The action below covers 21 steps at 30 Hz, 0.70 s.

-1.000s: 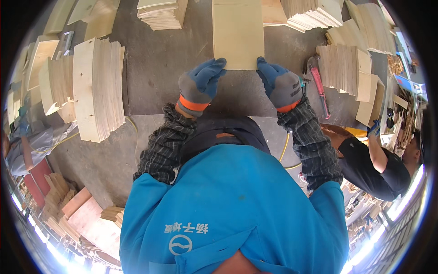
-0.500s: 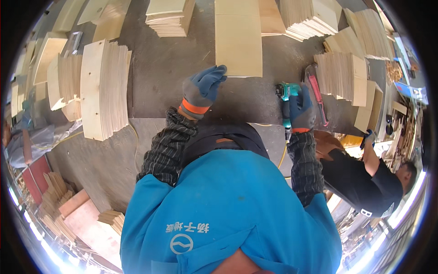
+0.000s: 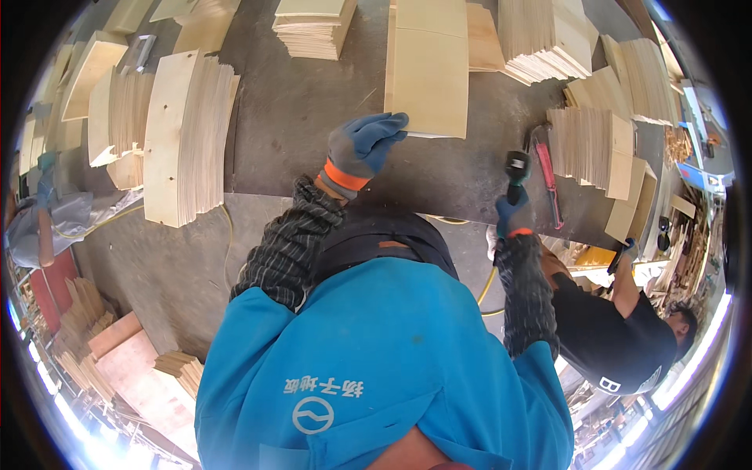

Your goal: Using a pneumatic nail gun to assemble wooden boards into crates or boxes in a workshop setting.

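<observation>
My left hand (image 3: 362, 150), in a blue and grey glove with an orange cuff, has its fingers together at the near left corner of a thin wood sheet (image 3: 429, 86). It appears to pinch that corner, though the fingertips partly hide the contact. The sheet lies on the dark worktable (image 3: 290, 125), reaching away from me. Farther right, my right hand (image 3: 513, 213), also gloved, is closed around a cordless power tool (image 3: 517, 166). The tool's black end faces up, and its body is mostly hidden behind that end and the hand.
A red-handled tool (image 3: 546, 176) lies right of my right hand. Stacks of thin wood sheets stand at the left (image 3: 184, 141), the far side (image 3: 313, 27) and the right (image 3: 587, 149). A co-worker (image 3: 619, 321) in black is at the right. A yellow hose (image 3: 487, 286) hangs below the table edge.
My right hand has turned the power tool, so its black end faces up instead of its teal side. The left hand stays at the sheet's corner. The whole view has shifted slightly.
</observation>
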Motion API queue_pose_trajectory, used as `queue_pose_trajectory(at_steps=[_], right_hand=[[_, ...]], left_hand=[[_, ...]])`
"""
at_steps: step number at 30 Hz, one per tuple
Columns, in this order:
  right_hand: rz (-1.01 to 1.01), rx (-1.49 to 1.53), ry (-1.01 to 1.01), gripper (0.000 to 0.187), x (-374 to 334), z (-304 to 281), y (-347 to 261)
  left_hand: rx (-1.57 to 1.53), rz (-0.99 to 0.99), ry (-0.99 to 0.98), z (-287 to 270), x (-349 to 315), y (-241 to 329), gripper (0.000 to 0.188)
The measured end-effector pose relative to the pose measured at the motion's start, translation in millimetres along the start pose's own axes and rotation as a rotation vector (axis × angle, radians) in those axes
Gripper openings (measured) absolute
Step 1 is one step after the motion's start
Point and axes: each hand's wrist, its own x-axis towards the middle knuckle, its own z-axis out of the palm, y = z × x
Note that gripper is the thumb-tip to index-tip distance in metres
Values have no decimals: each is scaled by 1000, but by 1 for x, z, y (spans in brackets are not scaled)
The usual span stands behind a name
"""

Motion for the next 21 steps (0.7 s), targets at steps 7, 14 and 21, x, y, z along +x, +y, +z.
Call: queue_pose_trajectory(at_steps=[7,14,21], right_hand=[[-31,510,-401,20,-115,-95,-183],[-14,438,-531,16,-139,-55,-277],[17,403,-512,12,-134,-35,-286]], left_hand=[[-94,-26,22,6,-3,-8,25],[-137,-31,60,6,-3,-10,21],[-130,-46,15,5,-5,-16,25]])
